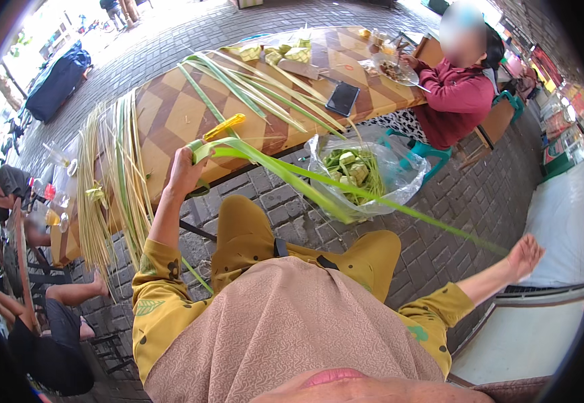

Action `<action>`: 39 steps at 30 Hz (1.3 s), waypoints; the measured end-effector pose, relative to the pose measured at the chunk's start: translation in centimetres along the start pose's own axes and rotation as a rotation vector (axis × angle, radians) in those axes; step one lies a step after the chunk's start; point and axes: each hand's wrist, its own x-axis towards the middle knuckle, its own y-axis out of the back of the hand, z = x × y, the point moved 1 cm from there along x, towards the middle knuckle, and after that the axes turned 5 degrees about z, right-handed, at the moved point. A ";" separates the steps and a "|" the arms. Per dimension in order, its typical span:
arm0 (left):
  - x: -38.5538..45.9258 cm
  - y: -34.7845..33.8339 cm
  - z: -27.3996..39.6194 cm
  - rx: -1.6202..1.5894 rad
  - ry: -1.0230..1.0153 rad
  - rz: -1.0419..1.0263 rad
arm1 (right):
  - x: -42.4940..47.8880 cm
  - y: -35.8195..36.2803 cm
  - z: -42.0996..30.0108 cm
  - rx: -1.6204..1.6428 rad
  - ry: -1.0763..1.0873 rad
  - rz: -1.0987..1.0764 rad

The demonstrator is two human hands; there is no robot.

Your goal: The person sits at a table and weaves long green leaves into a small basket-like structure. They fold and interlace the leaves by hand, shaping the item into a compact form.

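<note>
My left hand (185,169) is closed around a folded green palm-leaf strip (282,169), just off the table's near edge. Two lengths of leaf stretch from it to the right, and the longer one (423,214) runs down to my right hand (524,256). That hand is held far out to the side with curled fingers; whether they grip the blurred leaf end cannot be told. Beyond my left hand a yellow plastic cutter (225,126) lies on the table. Below the leaf, a clear plastic bag (408,174) on the paving holds woven leaf pouches (355,171).
On the wooden table (166,108) lie loose palm leaves (241,85), leaf bundles (93,171), a phone (342,98) and woven pouches (297,53). A seated person (455,95) has a plate of food (395,70). Other people sit at the left. A white panel (523,332) stands near my right arm.
</note>
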 end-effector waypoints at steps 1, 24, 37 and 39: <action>-0.1 0.3 0.0 -0.036 -0.049 0.062 | 0.5 2.2 -1.6 0.027 0.005 -0.071; -0.3 -10.1 9.2 -0.514 -0.222 -0.346 | -20.8 -21.8 38.7 0.387 -1.366 -0.437; -6.8 -12.3 6.4 -0.922 0.378 -0.481 | -15.5 -14.6 40.7 0.367 -1.066 0.014; -7.0 -12.1 5.8 -0.890 0.355 -0.519 | -15.7 -14.2 41.0 0.352 -1.076 0.079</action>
